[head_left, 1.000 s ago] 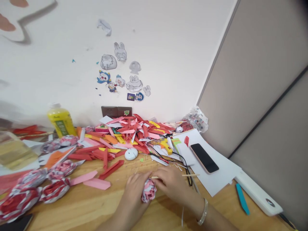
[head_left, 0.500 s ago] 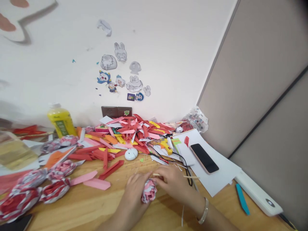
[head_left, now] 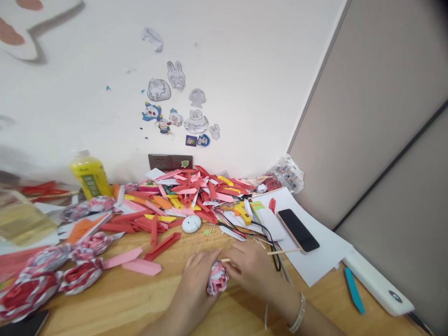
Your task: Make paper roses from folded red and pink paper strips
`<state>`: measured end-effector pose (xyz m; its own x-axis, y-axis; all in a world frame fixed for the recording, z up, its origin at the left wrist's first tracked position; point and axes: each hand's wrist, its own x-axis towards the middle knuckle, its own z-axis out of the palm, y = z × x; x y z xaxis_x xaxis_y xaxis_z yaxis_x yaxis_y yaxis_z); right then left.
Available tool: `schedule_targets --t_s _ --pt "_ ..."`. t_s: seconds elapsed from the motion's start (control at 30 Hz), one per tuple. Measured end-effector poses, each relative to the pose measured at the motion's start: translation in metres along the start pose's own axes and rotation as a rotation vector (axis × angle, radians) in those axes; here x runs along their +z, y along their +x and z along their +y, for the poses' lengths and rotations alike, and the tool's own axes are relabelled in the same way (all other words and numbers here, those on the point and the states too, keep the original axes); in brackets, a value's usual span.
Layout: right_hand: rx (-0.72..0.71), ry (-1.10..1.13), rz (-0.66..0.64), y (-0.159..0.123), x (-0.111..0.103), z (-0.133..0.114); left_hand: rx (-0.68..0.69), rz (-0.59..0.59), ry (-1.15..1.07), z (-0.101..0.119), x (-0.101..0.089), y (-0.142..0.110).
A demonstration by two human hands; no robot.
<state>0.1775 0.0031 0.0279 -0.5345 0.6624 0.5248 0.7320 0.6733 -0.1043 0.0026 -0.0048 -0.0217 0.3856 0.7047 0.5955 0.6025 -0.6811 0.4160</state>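
My left hand (head_left: 196, 279) is curled round a pink, red and white folded paper flower (head_left: 217, 278) resting on the wooden table (head_left: 115, 303). My right hand (head_left: 252, 268) pinches a thin wooden stick (head_left: 283, 251) whose near end pokes into the flower; the stick runs off to the right, past my fingers. Both hands meet at the flower, near the table's front edge. A bracelet (head_left: 298, 314) circles my right wrist.
A heap of red, pink and yellow paper strips (head_left: 189, 196) lies behind my hands, with a white round object (head_left: 191, 224) in front of it. Finished paper flowers (head_left: 52, 273) lie left. A yellow bottle (head_left: 90, 175), a black phone (head_left: 298, 229) on white sheets and a blue pen (head_left: 353, 289) also stand about.
The stick's far end has swung up and to the right. My hands stay on the flower with only slight shifts.
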Motion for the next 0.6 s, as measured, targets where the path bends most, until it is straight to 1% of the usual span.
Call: schedule_targets --t_s 0.13,0.4,0.6 --pt "0.008 -0.022 0.01 0.0011 -0.0002 -0.0002 0.025 0.01 0.01 -0.0013 0.0014 -0.0004" --pt "0.022 0.022 0.027 0.002 0.0031 -0.0021 0.013 0.014 -0.005 0.0002 0.0002 0.0006" --pt "0.027 0.078 0.035 0.0044 0.0019 -0.0048 -0.002 -0.034 -0.007 0.0015 -0.0008 0.0025"
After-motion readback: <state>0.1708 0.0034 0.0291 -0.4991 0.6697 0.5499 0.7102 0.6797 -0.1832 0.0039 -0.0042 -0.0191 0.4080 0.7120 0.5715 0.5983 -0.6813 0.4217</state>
